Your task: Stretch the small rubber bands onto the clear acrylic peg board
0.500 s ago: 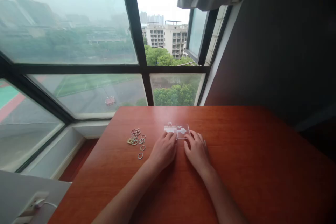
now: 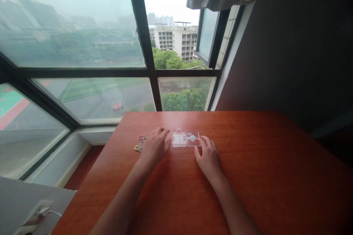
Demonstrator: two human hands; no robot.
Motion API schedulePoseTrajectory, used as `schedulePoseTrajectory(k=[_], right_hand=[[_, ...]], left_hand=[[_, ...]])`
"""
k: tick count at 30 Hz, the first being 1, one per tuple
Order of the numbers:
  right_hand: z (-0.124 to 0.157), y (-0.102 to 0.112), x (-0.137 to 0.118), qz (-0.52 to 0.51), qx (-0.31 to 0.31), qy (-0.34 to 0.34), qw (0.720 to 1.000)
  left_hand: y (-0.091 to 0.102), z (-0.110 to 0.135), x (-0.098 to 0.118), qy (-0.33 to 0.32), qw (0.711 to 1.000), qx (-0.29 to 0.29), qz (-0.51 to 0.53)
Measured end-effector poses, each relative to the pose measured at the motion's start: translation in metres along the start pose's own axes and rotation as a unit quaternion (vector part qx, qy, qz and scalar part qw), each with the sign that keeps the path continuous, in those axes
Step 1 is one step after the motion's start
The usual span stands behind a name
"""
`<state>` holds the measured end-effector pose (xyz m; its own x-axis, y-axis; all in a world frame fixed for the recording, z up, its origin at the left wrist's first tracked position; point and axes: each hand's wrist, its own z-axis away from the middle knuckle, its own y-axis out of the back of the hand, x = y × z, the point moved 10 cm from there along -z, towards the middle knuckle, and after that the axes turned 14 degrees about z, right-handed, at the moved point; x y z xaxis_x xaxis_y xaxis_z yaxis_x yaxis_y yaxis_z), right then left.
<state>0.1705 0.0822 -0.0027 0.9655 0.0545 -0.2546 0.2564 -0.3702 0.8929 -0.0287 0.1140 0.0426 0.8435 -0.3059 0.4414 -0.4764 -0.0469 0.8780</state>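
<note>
1. Taking the middle of the clock as the clear, colourless plastic box (image 2: 179,140), with twelve pointing away from me, that box lies flat on the glossy red-brown wooden table (image 2: 248,176), opened out into two halves side by side.
2. Its half toward nine o'clock looks the deeper one: a squarish, see-through tray with pale, whitish rectangular patches and a bright front wall. I can't tell whether those patches are contents or reflections.
3. Its half toward three o'clock is the thinner, clear panel, with a frosted white irregular shape near its middle and small white marks at that shape's twelve o'clock. A pale line shows along its outer edge.
4. Just beyond the deeper half, at twelve o'clock, there is a small clear bit (image 2: 178,130); it is too small to say what it is.
5. My left hand (image 2: 156,144) is at nine o'clock, just beside the box and apart from it, thumb spread from the curved fingers. I can't see into its palm.
6. My right hand (image 2: 208,154) is at four o'clock, fingers loosely bent, fingertips at the panel's outer edge. I can't tell whether they pinch it or only rest there.
7. Farther toward nine o'clock sits a cluster of thin little rings in yellowish, greenish and reddish tones (image 2: 140,142), partly hidden behind my left hand.
</note>
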Motion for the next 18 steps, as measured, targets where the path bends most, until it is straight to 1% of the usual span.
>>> schedulePoseTrajectory(k=[2, 4, 5, 6, 7, 8, 10, 13, 18], right_hand=[[0.000, 0.001, 0.000, -0.005, 0.008, -0.001, 1.000], [0.000, 0.002, 0.000, -0.010, 0.011, -0.001, 1.000], [0.000, 0.001, 0.000, -0.013, 0.011, -0.001, 1.000], [0.000, 0.001, 0.000, -0.016, 0.010, -0.001, 1.000], [0.000, 0.001, 0.000, -0.020, 0.008, 0.001, 1.000], [0.000, 0.000, 0.000, -0.024, 0.007, 0.003, 1.000], [0.000, -0.001, 0.000, -0.036, 0.006, 0.006, 0.999], [-0.001, -0.002, -0.001, -0.053, 0.009, 0.011, 0.998], [-0.001, -0.001, -0.001, -0.072, 0.014, 0.016, 0.997]], left_hand=[[0.022, -0.001, -0.048, 0.083, 0.995, 0.008, -0.056], [0.031, 0.003, -0.095, 0.166, 0.982, -0.028, -0.085], [0.030, 0.006, -0.112, 0.190, 0.977, -0.060, -0.079], [0.029, 0.009, -0.123, 0.200, 0.974, -0.085, -0.068], [0.025, 0.012, -0.128, 0.198, 0.972, -0.114, -0.059], [0.023, 0.013, -0.128, 0.188, 0.973, -0.126, -0.045], [0.017, 0.015, -0.117, 0.160, 0.976, -0.145, -0.002], [0.006, 0.018, -0.090, 0.132, 0.975, -0.169, 0.065], [-0.019, 0.023, -0.050, 0.094, 0.963, -0.230, 0.101]])
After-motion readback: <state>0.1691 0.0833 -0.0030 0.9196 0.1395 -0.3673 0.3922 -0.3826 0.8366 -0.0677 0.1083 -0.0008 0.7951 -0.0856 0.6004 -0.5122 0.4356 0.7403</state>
